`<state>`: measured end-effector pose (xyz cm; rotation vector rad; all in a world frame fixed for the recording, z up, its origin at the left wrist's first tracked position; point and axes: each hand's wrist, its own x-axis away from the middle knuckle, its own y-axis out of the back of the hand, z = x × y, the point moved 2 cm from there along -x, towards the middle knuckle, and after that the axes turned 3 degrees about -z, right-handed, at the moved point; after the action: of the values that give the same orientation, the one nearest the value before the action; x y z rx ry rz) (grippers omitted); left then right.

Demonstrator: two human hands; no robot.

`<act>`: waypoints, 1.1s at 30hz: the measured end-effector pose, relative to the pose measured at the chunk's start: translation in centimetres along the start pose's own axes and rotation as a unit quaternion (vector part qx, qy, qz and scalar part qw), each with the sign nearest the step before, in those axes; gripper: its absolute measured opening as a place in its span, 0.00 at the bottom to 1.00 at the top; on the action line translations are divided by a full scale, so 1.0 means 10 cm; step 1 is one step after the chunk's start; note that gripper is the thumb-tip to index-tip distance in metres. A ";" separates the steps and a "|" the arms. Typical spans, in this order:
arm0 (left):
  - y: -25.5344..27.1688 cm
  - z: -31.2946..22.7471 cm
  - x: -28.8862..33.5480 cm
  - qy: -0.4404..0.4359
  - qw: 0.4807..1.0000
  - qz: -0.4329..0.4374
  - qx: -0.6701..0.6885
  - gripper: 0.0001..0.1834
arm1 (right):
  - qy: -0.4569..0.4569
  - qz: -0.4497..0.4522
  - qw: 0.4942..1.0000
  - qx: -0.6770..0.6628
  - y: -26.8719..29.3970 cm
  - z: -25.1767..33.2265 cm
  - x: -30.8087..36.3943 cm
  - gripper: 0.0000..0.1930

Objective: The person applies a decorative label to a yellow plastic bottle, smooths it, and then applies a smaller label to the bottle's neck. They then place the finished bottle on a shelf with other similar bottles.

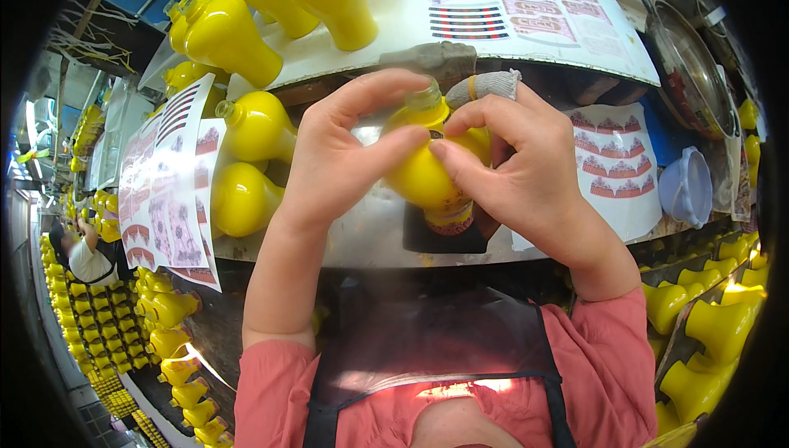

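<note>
A glossy yellow bottle point(421, 170) stands in front of me on a dark pad point(417, 234), its bare glass mouth point(424, 96) at the top and a patterned band point(450, 219) round its base. My left hand point(349, 140) curls about the neck, the thumb laid on the shoulder. From the other side my right hand point(518, 140) presses thumb and bent index finger to the neck. A small dark printed piece point(435, 134) shows on the neck between the thumbs. A grey knit cover point(483, 88) with a yellow band sheathes one right finger.
Decal sheets lie on the white board point(403, 45), right of the bottle point(616, 152) and propped at left point(168, 185). Yellow bottles point(251, 126) crowd the left and back. A pale blue bucket point(687, 187) and metal pan point(690, 66) stand right. Racked bottles point(715, 325) flank me; another person point(89, 255) is far left.
</note>
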<state>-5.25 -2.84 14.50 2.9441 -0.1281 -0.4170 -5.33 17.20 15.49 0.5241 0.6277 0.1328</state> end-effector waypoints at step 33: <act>0.06 0.03 0.03 0.009 1.000 0.011 -0.026 0.23 | -0.049 0.119 0.992 0.012 0.06 -0.13 0.12 0.41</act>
<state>-5.12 -3.48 14.21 2.8922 -0.1458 -0.3832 -5.09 18.60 14.29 0.6238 0.4691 0.3239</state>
